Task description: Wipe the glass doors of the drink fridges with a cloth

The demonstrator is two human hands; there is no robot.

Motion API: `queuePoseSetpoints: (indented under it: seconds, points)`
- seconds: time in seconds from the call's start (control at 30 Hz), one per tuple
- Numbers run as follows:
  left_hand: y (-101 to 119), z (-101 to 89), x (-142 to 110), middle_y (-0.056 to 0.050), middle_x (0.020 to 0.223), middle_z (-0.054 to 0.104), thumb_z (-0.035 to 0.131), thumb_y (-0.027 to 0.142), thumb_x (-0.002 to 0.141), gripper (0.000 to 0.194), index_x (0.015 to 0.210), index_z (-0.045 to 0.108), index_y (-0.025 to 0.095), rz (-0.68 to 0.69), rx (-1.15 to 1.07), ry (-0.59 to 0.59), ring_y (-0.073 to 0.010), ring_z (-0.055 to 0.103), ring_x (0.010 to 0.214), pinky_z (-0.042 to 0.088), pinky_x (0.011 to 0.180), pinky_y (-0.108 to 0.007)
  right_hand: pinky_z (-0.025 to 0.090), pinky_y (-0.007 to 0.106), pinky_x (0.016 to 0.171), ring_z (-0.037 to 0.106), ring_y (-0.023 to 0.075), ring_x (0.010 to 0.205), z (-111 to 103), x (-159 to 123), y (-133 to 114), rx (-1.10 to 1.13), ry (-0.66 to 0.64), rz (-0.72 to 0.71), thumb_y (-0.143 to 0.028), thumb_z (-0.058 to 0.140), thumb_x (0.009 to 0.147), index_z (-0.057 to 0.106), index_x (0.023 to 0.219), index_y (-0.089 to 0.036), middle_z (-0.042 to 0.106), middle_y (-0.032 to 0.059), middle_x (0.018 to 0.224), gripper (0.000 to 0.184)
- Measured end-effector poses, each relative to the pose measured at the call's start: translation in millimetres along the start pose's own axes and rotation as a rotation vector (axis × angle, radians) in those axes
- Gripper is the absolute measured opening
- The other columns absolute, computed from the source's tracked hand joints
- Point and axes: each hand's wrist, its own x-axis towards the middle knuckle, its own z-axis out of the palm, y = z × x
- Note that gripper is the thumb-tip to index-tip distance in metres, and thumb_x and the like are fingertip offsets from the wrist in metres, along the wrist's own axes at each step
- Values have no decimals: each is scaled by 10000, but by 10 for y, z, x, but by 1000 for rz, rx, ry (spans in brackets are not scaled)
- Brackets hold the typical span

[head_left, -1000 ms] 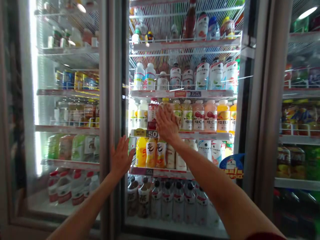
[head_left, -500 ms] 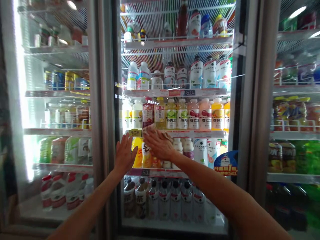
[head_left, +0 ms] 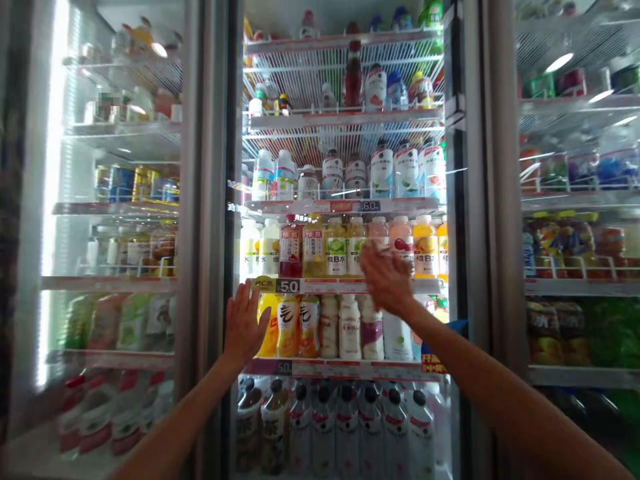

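My left hand (head_left: pixel 246 320) rests flat with fingers spread on the left side of the middle glass fridge door (head_left: pixel 345 393). Over the same pane, my right hand (head_left: pixel 387 277) is smeared by motion, pressing a crumpled light cloth that its fingers and the blur mostly hide. Behind the glass near that hand stand pink-labelled bottles (head_left: pixel 403 233) and an orange bottle (head_left: pixel 425 240). A yellow drink bottle (head_left: pixel 267 310) and a price tag (head_left: pixel 289 286) show just right of my left hand.
Metal door frames (head_left: pixel 500 200) run upright on both sides of the middle door. A left fridge door (head_left: pixel 120 247) and a right fridge section (head_left: pixel 580 280) hold more shelved drinks. Bottles (head_left: pixel 347 420) line the lower shelf, and a blue and red sticker (head_left: pixel 434 360) is partly behind my right forearm.
My right hand has swept rightward across the glass with the cloth, uncovering the price tag and orange drinks. My left hand stays against the door. The view has tilted up slightly.
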Motion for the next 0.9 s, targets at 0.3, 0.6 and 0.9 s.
queuePoseSetpoints:
  seconds: [0.3,0.6,0.9]
  points:
    - [545,121,373,-142,1437,291,330,350,884,498,1337,356,145,153,-67,22,-253,201,1359,191,1096,-487,137,480,1112,234,239,1358,-94,218,-31,-16,-114,-34,-292,390,855,329,1376,-196,326,52,1455,533]
    - [495,0,641,-118,1433,310,381,346,873,508,1356,328,199,173,-119,84,-263,233,1347,195,1091,-513,162,533,1087,144,297,1379,-126,698,277,-32,102,518,-275,378,850,259,1396,-92,215,139,1487,588]
    - [1810,255,1001,-103,1422,338,249,331,918,516,1412,184,195,179,-569,99,-189,264,1338,290,1087,-428,299,404,1091,145,177,1391,19,519,-398,469,191,100,-231,381,848,134,1419,-168,198,109,1496,625]
